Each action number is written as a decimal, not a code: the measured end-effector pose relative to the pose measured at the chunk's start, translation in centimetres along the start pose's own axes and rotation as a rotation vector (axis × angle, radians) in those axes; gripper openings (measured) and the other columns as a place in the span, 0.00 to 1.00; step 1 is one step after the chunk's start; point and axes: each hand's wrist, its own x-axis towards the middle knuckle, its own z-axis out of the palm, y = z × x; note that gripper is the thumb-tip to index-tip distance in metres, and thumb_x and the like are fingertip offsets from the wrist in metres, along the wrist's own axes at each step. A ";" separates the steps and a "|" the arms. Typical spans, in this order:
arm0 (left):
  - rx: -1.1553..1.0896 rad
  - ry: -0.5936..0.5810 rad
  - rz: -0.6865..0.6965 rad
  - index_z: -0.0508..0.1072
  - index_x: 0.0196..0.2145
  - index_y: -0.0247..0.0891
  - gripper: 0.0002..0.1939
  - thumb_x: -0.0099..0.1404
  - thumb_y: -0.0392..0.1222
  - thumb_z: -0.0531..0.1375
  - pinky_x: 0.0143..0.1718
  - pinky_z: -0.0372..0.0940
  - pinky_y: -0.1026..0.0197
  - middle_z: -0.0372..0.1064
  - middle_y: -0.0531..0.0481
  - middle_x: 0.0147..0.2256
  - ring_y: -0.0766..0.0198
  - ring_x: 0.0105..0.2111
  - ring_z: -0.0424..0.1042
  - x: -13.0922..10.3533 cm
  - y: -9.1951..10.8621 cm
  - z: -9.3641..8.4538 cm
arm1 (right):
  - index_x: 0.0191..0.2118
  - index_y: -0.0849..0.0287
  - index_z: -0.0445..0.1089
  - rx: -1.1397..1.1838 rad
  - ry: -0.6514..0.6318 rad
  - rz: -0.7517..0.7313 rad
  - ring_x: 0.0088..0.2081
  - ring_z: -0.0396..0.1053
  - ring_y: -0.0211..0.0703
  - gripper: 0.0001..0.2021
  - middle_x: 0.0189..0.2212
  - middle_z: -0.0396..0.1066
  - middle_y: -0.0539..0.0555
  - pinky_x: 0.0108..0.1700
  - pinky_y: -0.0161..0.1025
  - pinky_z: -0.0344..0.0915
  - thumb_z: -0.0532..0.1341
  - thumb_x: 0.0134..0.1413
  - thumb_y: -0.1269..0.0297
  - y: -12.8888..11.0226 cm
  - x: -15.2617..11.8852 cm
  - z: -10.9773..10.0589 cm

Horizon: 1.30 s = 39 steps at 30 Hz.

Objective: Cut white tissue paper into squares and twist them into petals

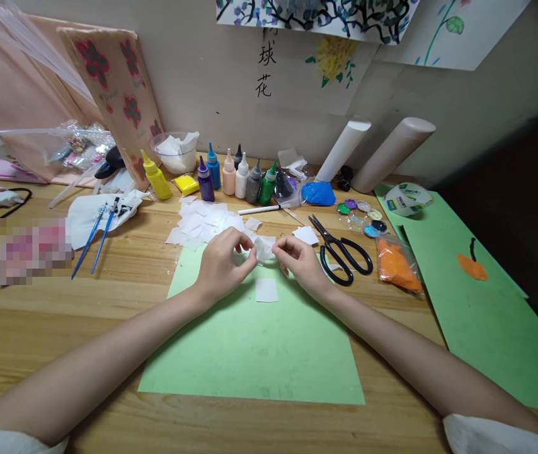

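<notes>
Between my two hands a small piece of thin white paper [264,250] is stretched above the far edge of a green sheet [254,353]. My left hand [224,261] pinches its left side between thumb and finger. On the other side my right hand [300,261] pinches the right edge. A white paper square [266,291] lies flat on the green sheet just below the hands. Behind my left hand spreads a pile of white paper squares [207,221], and another white square [305,235] lies beyond my right hand.
Black-handled scissors [344,249] lie right of my right hand, beside a bag of orange clay [397,265]. Paint bottles [240,176] stand along the back. Blue brushes [96,236] rest at the left, and more green sheets [491,334] lie at the right.
</notes>
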 end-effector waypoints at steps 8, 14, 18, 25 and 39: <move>0.034 0.316 -0.412 0.61 0.31 0.38 0.02 0.61 0.36 0.54 0.37 0.58 0.59 0.60 0.51 0.33 0.63 0.34 0.61 0.7 -2.2 0.2 | 0.27 0.59 0.60 0.117 0.040 0.039 0.17 0.55 0.30 0.12 0.20 0.59 0.44 0.18 0.31 0.52 0.59 0.52 0.57 0.1 0.2 0.0; 0.121 0.228 -0.096 0.65 0.35 0.38 0.04 0.61 0.38 0.56 0.41 0.57 0.57 0.62 0.49 0.34 0.61 0.37 0.60 0.4 -1.3 0.1 | 0.30 0.61 0.65 0.033 0.015 0.016 0.17 0.55 0.29 0.12 0.21 0.60 0.45 0.19 0.31 0.51 0.60 0.52 0.56 0.3 0.3 0.0; 0.104 -0.066 0.131 0.71 0.34 0.38 0.06 0.62 0.42 0.57 0.35 0.58 0.60 0.65 0.50 0.31 0.62 0.34 0.62 -0.1 -0.4 0.3 | 0.30 0.62 0.70 -0.012 -0.041 -0.018 0.19 0.54 0.30 0.11 0.20 0.61 0.46 0.21 0.32 0.50 0.60 0.52 0.57 -0.1 0.2 0.0; 0.080 -0.053 0.126 0.74 0.33 0.38 0.09 0.63 0.44 0.56 0.33 0.59 0.61 0.66 0.50 0.29 0.64 0.33 0.63 -0.1 -0.8 0.5 | 0.31 0.62 0.75 -0.019 -0.079 -0.019 0.21 0.56 0.31 0.10 0.22 0.66 0.49 0.22 0.32 0.51 0.61 0.51 0.60 -0.4 0.0 0.1; 0.057 -0.039 0.142 0.75 0.31 0.37 0.08 0.62 0.42 0.57 0.31 0.59 0.62 0.66 0.50 0.26 0.65 0.30 0.63 -0.2 -0.8 0.5 | 0.34 0.61 0.76 -0.031 -0.096 -0.024 0.23 0.61 0.33 0.11 0.24 0.71 0.51 0.24 0.32 0.56 0.61 0.51 0.59 0.1 0.1 -0.1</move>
